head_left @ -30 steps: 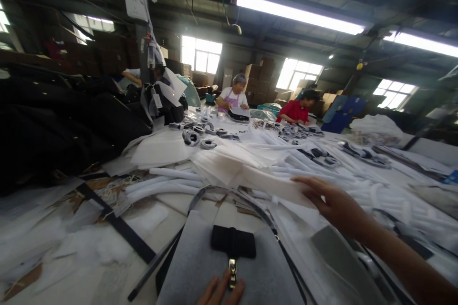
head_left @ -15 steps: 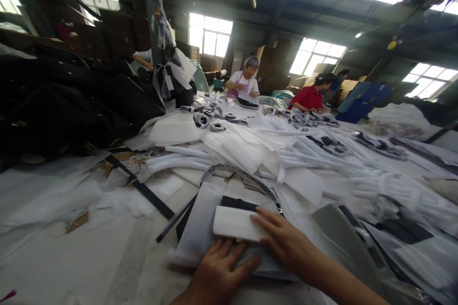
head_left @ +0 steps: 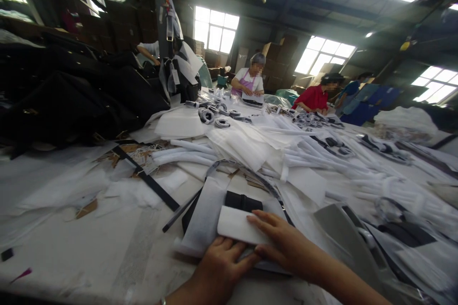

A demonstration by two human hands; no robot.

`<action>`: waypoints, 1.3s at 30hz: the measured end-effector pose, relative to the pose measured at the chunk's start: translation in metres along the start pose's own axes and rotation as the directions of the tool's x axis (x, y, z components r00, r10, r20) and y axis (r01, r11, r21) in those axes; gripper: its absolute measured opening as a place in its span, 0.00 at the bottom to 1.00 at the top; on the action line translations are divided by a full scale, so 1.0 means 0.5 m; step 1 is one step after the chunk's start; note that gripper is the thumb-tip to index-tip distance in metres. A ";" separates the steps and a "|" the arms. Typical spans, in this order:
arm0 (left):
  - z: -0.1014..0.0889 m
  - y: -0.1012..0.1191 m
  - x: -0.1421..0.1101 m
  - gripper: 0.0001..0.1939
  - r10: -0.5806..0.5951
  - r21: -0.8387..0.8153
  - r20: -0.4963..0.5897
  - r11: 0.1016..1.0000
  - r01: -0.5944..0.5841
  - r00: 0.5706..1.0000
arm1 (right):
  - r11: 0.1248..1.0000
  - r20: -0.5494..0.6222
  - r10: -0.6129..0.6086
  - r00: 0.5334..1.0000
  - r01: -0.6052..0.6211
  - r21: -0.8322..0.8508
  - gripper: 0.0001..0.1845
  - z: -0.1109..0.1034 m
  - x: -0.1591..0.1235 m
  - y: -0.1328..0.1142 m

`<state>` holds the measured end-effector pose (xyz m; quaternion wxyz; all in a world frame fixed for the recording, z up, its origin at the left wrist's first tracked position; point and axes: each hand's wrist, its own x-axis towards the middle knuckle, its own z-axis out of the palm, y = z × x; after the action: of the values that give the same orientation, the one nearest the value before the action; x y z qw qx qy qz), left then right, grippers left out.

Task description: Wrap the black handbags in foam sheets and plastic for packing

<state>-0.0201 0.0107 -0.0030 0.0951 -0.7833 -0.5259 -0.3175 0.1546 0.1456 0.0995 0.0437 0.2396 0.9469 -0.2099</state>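
Observation:
A white foam pad lies across a black bag whose flap and sides are partly covered by white foam sheet. My right hand rests on the right end of the pad with its fingers stretched out. Below the pad's lower edge, my left hand lies flat on the bag, fingers extended and tips touching the pad. A strap wrapped in clear film arches behind the bag. Its lower covering is mostly hidden by my hands.
A grey tape dispenser-like object stands close on the right. White foam tubes and sheets cover the table's middle, with coiled wrapped straps beyond. Black bags are heaped at left. Several people work across the table.
The view has shifted slightly, so the scene sits a little further right. My right hand has slid slightly over the pad, and its thumb has come closer to my left hand.

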 end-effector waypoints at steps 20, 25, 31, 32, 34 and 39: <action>0.020 0.005 -0.010 0.12 -0.009 0.018 -0.061 1.000 0.010 0.998 | 0.966 -0.300 -0.251 0.920 0.220 -0.135 0.21 0.096 0.026 -0.010; 0.001 -0.001 -0.007 0.13 0.026 -0.028 0.044 0.999 -0.025 0.999 | 0.970 -0.349 -0.241 0.906 0.240 -0.047 0.20 0.095 0.022 -0.022; -0.035 -0.018 -0.013 0.17 0.186 0.072 -0.070 0.981 -0.181 0.980 | 0.965 -0.380 -0.260 0.888 0.255 -0.064 0.21 0.099 0.023 -0.018; -0.045 -0.018 -0.016 0.18 0.227 0.111 -0.089 0.970 -0.217 0.970 | 0.964 -0.378 -0.264 0.887 0.254 -0.078 0.21 0.100 0.022 -0.018; -0.067 -0.012 -0.019 0.17 0.281 0.172 -0.127 0.951 -0.258 0.951 | 0.963 -0.381 -0.270 0.884 0.252 -0.099 0.21 0.103 0.020 -0.019; -0.083 0.005 0.011 0.17 0.107 0.201 -0.120 0.976 -0.081 0.987 | 0.960 -0.443 -0.273 0.854 0.271 -0.069 0.18 0.110 0.025 -0.027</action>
<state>-0.0328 -0.0060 0.0331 0.2206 -0.7719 -0.5095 -0.3098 0.1363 0.1172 0.0522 -0.2051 0.1451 0.9561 -0.1510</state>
